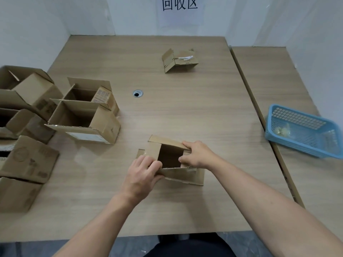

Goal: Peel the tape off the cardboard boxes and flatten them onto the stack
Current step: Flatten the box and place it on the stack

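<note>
Cardboard boxes: 8 total, i.e. 6 grouped at left, 1 held box, 1 flattened box. Hands: 2, L hand & R hand. Blue basket x1.

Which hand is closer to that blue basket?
Right. The right hand grips the open box on its right side, toward the blue basket; the left hand holds the box's left side, farther from it.

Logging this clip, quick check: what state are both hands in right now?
Left hand: gripping the small open cardboard box at its near-left edge.
Right hand: gripping the same box at its right side.
</note>
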